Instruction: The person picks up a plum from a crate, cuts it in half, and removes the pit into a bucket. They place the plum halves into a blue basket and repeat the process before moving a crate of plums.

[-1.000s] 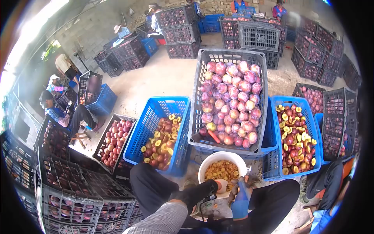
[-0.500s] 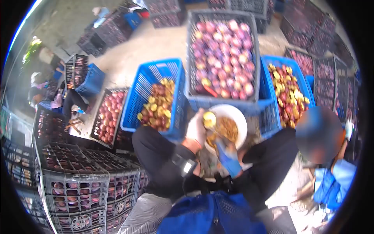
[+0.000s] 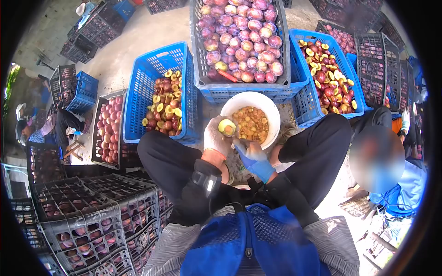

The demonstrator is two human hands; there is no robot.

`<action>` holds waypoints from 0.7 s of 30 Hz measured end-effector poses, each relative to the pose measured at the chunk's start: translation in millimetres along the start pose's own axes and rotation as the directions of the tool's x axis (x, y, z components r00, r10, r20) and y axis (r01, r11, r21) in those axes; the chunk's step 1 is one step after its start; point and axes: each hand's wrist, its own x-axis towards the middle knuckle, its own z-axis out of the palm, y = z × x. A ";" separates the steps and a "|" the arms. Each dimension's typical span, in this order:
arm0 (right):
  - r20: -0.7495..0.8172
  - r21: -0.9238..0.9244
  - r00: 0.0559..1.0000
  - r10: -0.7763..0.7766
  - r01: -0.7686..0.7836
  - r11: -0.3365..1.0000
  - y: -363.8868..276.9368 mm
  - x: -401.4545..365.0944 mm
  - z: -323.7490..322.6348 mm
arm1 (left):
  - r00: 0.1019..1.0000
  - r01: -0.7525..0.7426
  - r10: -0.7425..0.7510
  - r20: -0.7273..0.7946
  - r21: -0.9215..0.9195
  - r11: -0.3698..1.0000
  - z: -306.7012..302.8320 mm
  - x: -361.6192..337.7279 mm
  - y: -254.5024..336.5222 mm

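Note:
My left hand, in a white glove, grips a cut plum with its yellow flesh facing up and a darker spot at its middle. Close against it, my right hand, in a blue and white glove, is closed with its fingertips near the plum's lower edge. Whatever those fingers hold is too small to make out. Just beyond both hands stands a white bowl, partly filled with wet orange-brown plum pits. The left hand overlaps the bowl's near left rim.
A black crate of whole plums rests on a blue crate ahead, with a red-handled tool on the fruit. Blue crates of cut plums flank it, left and right. Stacked black crates stand at left. Another person sits at right.
My view has shifted, so the crates appear lower-left to higher in frame. The right hand has drawn back from over the bowl, nearer my left hand. The plum stays in my left hand.

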 end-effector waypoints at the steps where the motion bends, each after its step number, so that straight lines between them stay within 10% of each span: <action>1: 0.010 -0.008 1.000 0.019 -0.019 1.000 1.4 0.9 1.5 | 0.995 0.069 -0.073 -0.063 -0.059 0.996 15.7 -13.6 11.0; 21: 0.117 0.074 0.969 0.219 -0.229 0.971 23.5 -3.4 28.2 | 0.933 0.150 -0.177 -0.315 -0.108 0.983 13.4 -4.0 -6.1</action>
